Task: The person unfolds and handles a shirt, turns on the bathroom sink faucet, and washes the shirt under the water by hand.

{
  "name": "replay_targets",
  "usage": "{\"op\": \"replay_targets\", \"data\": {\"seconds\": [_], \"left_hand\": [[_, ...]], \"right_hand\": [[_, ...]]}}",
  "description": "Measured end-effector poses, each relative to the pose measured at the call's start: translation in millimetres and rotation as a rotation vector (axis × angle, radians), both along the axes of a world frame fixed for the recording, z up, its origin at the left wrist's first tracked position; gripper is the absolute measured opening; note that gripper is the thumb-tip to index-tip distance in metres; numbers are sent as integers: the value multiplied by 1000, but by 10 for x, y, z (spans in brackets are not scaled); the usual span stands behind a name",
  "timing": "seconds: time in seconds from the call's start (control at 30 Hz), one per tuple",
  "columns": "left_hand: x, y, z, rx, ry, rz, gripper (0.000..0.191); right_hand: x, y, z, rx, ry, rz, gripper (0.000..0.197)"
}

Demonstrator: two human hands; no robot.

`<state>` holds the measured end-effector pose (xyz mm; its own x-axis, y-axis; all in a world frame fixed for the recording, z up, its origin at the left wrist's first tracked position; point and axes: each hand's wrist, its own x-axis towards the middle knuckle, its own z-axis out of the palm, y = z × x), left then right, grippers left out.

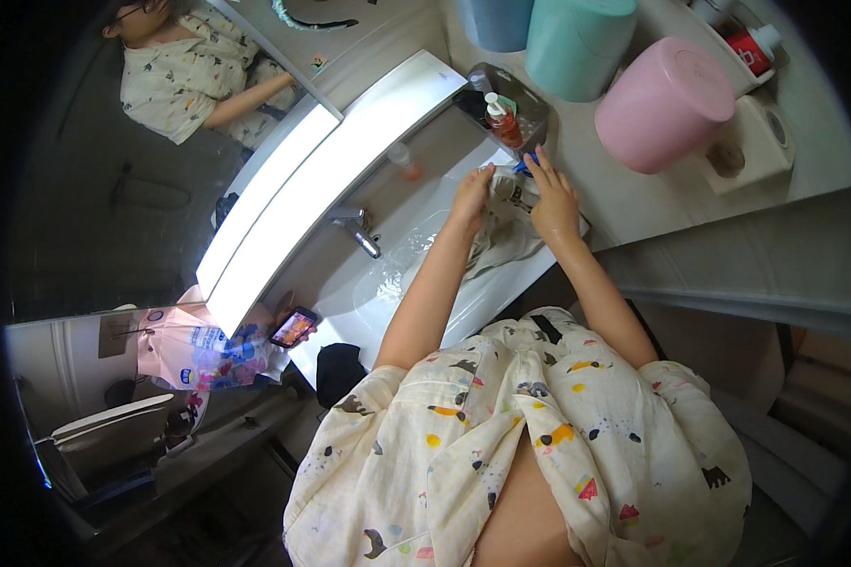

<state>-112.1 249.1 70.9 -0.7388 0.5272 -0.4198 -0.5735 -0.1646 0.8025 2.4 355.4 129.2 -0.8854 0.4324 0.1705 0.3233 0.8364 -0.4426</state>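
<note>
A wet, pale beige cloth [505, 234] with a small dark-patterned patch hangs over the right end of the white washbasin [468, 315]. My left hand [474, 190] pinches the cloth's upper edge between thumb and fingers. Beside it, my right hand [554, 198] lies over the cloth, its fingers stretched across a small blue object [527, 164]. Most of that object is hidden, so its kind is unclear. Rippling water [396, 273] shows in the basin, left of the cloth and below the chrome faucet [360, 234].
A grey caddy [535, 126] with a red pump bottle [503, 124] stands just beyond my hands. Blue, green [578, 49] and pink [663, 106] plastic bins are farther right. A lit phone [294, 327] and a black cloth [339, 374] are by the basin's left end. A mirror [113, 212] rises behind.
</note>
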Motion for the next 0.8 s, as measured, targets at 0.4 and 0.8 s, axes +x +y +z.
{"op": "replay_targets", "data": {"seconds": [0.4,0.8], "left_hand": [[-314,-37,81,-294,294,-133,24],[-183,-293,-46,327,-558,-179,30]], "right_hand": [[7,-8,73,15,43,12,74],[10,9,64,-15,49,24,73]]}}
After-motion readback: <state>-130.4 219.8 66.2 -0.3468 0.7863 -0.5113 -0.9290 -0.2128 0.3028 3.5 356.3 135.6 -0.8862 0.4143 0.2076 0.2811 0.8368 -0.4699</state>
